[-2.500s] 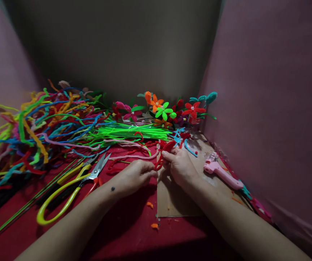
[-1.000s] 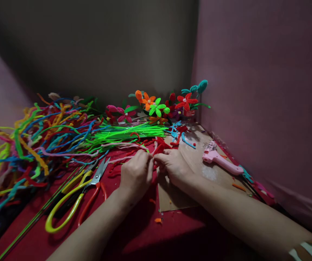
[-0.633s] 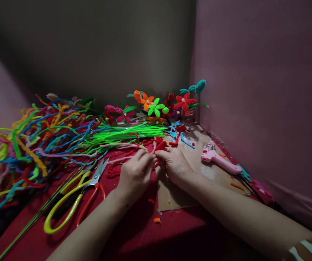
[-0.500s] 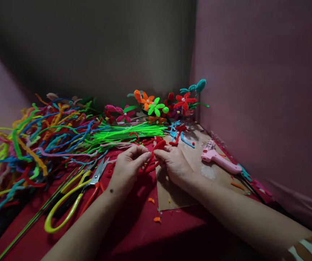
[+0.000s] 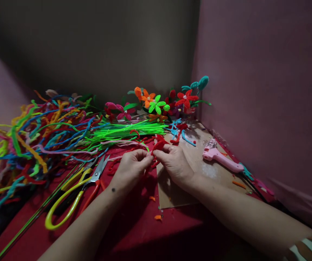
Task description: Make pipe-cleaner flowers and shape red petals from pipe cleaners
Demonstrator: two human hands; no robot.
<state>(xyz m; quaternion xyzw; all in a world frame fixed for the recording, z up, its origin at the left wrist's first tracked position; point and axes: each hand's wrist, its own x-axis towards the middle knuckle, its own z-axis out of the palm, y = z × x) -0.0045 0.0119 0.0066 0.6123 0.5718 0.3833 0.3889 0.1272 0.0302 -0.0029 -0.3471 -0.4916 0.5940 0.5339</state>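
My left hand [image 5: 134, 165] and my right hand [image 5: 173, 163] meet at the middle of the red table, their fingertips nearly touching. Between them is a red pipe cleaner [image 5: 159, 145], bent into a loop that shows above the right fingers. My right thumb and fingers pinch it. The left thumb and forefinger close on the same red pipe cleaner near its lower part, which the fingers largely hide. Left of my left hand lie scissors [image 5: 63, 210] with yellow and red handles, blades apart, beside yellow-handled pliers [image 5: 76, 179].
A heap of colourful pipe cleaners [image 5: 42, 130] spreads at the left, with a bright green bundle [image 5: 129, 128] behind my hands. Pipe-cleaner flowers [image 5: 156, 104] stand at the back. A pink glue gun [image 5: 222, 159] rests on cardboard [image 5: 177, 197] at the right, against a pinkish wall [image 5: 264, 90].
The hands stay close together over the same spot. The red pipe cleaner has turned slightly, and less of its lower strand shows between the hands. The view has shifted a little.
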